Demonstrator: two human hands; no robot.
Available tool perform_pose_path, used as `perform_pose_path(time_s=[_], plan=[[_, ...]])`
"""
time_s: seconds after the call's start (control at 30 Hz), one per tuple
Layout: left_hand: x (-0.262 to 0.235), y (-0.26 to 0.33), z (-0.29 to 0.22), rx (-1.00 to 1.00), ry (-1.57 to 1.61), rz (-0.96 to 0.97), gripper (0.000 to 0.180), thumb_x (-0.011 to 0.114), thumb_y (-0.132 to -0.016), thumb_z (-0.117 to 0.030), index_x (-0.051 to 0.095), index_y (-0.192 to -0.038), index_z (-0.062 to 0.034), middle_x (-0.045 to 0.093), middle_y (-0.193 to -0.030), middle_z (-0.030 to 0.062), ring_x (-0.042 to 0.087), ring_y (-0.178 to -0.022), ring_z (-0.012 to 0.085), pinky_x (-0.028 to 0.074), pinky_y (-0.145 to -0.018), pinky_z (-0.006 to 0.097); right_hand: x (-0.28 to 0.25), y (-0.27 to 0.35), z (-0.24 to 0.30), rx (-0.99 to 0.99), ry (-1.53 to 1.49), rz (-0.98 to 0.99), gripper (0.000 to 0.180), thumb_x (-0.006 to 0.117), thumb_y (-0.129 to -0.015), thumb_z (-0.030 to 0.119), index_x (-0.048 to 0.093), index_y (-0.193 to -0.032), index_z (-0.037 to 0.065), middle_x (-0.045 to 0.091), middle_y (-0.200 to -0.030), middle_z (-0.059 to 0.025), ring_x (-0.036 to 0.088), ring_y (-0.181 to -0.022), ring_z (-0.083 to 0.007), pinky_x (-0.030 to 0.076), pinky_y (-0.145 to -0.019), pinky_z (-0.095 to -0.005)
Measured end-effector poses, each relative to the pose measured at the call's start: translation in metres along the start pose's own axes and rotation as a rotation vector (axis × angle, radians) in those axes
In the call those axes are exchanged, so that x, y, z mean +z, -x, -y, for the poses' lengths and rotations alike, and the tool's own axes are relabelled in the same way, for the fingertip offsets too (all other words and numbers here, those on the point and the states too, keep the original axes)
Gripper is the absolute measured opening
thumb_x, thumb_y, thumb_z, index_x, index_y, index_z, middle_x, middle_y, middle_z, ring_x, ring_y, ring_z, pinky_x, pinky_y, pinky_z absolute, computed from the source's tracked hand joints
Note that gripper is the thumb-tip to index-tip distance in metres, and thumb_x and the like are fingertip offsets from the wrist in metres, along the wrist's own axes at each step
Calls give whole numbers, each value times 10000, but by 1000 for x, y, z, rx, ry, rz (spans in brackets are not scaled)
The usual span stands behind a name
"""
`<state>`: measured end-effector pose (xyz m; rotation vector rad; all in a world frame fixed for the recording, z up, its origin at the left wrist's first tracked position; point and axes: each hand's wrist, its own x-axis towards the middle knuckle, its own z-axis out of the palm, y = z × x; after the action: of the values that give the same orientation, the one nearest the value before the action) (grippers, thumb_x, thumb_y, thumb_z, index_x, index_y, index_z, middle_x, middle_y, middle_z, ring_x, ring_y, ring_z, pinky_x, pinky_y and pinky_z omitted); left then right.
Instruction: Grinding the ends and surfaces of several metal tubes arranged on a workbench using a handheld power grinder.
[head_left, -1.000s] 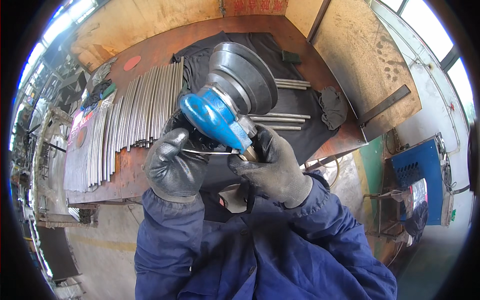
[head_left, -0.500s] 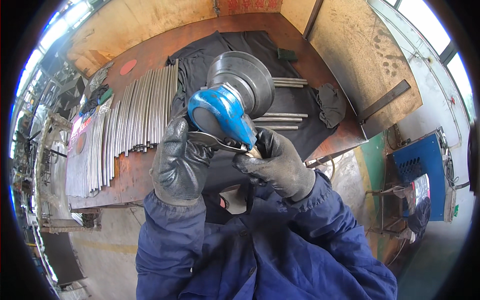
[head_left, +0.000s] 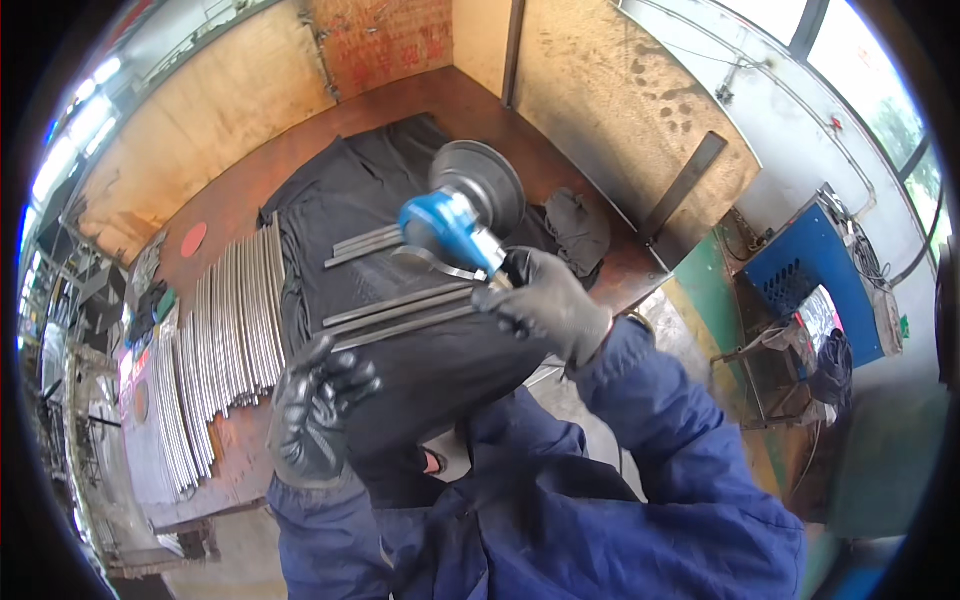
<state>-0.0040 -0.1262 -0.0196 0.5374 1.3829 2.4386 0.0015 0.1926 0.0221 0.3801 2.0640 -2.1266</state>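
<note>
My right hand, in a dark work glove, grips the rear end of a blue air sander. The tool is lifted, and its round, dark disc pad faces up and away from me; a curved metal lever sticks out beside its body. Off to the left, my gloved left hand is empty, with its fingers apart and slightly bent. A few metal rods lie on the black cloth below and left of the sander.
A row of many metal rods covers the table's left side. A red disc lies beyond them. Wooden panels wall the table's back and right. A crumpled dark rag sits at right, and a blue machine stands farther right.
My left hand has let go of the sander and moved down and left. The right hand still holds the sander, now farther from the left hand. My view has shifted rightward.
</note>
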Motion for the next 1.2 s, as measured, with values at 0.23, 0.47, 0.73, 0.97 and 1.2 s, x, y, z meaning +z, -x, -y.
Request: perform_pose_path(time_s=[0.23,0.47,0.73,0.97,1.2], plan=[[-45,54,12,-87,51,-174,689,587,-953,-412,433,-1445,44,630,-1246,230,664,-1116,403,567,-959,550,-114,-104,0,82,-244,61,199,630,-1000,185,648,-1030,-11,616,-756,-5,492,-497,-18,391,-420,-152],[-52,96,10,-53,76,-413,528,522,-992,-311,511,-1376,51,665,-1146,226,696,-1017,401,601,-869,535,-173,-230,-11,291,-674,414,256,569,-1027,208,609,-1015,-44,647,-773,-36,586,-520,-23,488,-415,-168],[-60,58,6,-128,6,-376,569,536,-979,-322,476,-1411,44,659,-1177,223,690,-1044,389,590,-895,525,-230,-239,-24,286,-507,162,231,615,-1001,247,621,-958,20,621,-695,1,566,-502,-13,427,-386,-157],[-60,-54,5,-274,-438,-143,515,664,-931,-156,513,-1390,25,617,-1265,198,668,-1088,304,558,-926,441,-242,-221,-23,258,28,-130,287,683,-953,303,650,-939,18,643,-694,-46,605,-510,-109,461,-419,-255],[-86,-217,53,-128,-1496,76,705,768,-819,-216,497,-1435,-5,573,-1399,175,546,-1306,302,416,-1110,370,-175,-168,-5,-388,1114,-657,369,729,-859,169,644,-1164,-21,704,-1077,-230,683,-1033,-352,537,-911,-406]])
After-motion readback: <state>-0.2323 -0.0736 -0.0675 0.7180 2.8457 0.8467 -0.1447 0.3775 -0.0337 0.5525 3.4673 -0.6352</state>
